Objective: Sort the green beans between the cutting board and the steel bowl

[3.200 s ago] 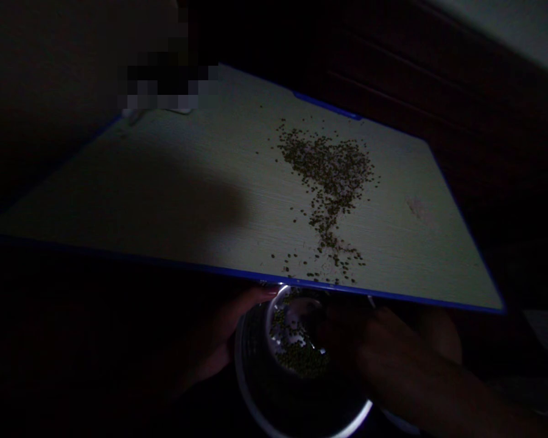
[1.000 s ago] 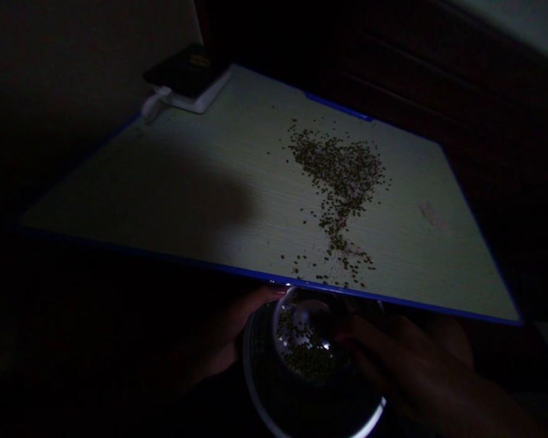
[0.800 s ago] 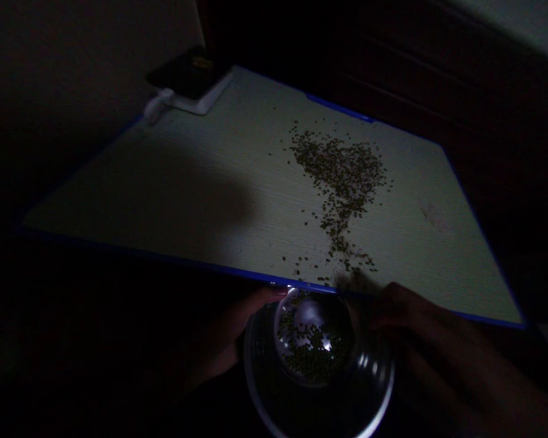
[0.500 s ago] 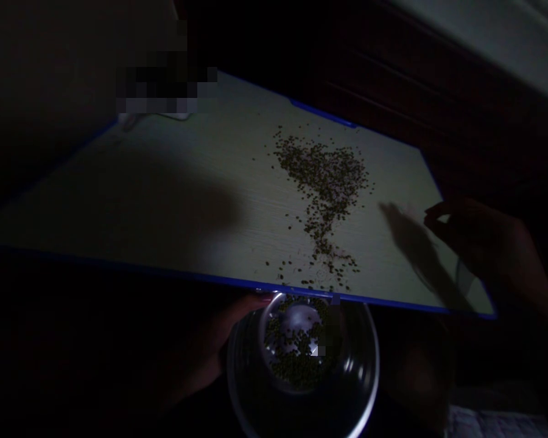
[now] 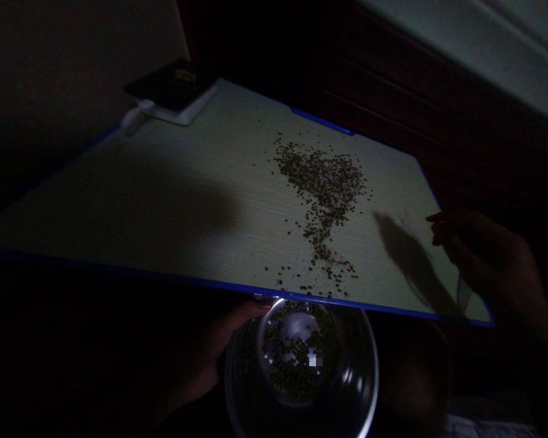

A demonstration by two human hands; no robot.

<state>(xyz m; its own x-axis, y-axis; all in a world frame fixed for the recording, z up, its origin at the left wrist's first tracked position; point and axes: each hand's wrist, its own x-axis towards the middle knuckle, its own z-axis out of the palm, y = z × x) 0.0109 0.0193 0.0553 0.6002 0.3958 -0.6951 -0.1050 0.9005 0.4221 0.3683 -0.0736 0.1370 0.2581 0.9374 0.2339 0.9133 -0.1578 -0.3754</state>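
Dimly lit, the left hand is gripping the rim of a clear bowl, holding it just below the near edge of the bench, with small green beans lying inside it. More beans are lying scattered on the bench above the bowl. The right hand is hovering at the bench's right edge, fingertips apparently pinched together, though whether on anything I cannot tell. A dark device is sitting at the bench's far left corner.
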